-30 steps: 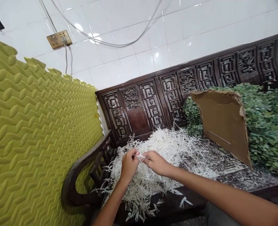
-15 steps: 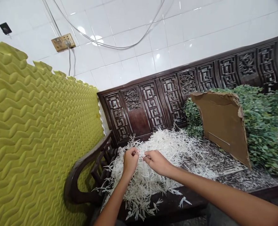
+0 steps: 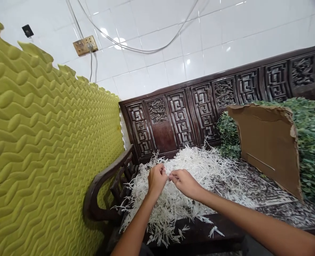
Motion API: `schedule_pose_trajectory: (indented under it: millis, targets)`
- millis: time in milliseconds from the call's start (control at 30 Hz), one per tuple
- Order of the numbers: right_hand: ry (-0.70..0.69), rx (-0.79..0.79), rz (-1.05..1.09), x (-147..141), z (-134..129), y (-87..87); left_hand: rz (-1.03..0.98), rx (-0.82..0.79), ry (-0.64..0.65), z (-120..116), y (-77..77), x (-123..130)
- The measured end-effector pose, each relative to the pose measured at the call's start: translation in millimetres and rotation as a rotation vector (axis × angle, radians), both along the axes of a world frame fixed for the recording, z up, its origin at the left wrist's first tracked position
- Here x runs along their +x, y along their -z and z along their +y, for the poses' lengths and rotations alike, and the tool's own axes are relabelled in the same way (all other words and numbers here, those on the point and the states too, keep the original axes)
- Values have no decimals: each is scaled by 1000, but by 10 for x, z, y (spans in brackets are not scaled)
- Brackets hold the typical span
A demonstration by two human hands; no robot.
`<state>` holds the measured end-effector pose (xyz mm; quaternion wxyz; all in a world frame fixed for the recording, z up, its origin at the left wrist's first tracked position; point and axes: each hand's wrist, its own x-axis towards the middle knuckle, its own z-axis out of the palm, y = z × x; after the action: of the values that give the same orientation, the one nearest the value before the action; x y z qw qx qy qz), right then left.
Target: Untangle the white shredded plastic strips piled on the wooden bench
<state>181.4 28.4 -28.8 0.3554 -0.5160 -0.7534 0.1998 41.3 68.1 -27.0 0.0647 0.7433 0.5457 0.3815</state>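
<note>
A large heap of white, twig-like plastic sprigs (image 3: 192,160) covers the left end of a dark carved wooden bench (image 3: 165,138). Over the heap, my left hand (image 3: 157,177) is closed, its thumb and fingers pinched together on what looks like a white sprig. Close to its right, my right hand (image 3: 182,181) pinches at the same small white piece, fingertips almost meeting the left ones. The piece blends into the heap behind it, so its outline is hard to make out. A few loose sprigs (image 3: 215,231) lie at the bench's front edge.
A torn brown cardboard sheet (image 3: 266,145) stands on the bench to the right, before bushy green artificial foliage (image 3: 313,142). On the left rises a yellow-green foam mat (image 3: 53,142), beside the curved armrest (image 3: 93,192). A socket plate (image 3: 85,45) and cable hang on the tiled wall.
The view has swung a little to the left, so everything sits further right. My hands remain over the heap, fingertips still close together; the left hand has turned slightly.
</note>
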Motion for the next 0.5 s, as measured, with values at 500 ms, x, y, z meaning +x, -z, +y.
schedule_pose_trajectory:
  millis: [500]
  targets:
    - [-64,-115,267,109,-18,11,-428,-101,411,-12,-46,-187]
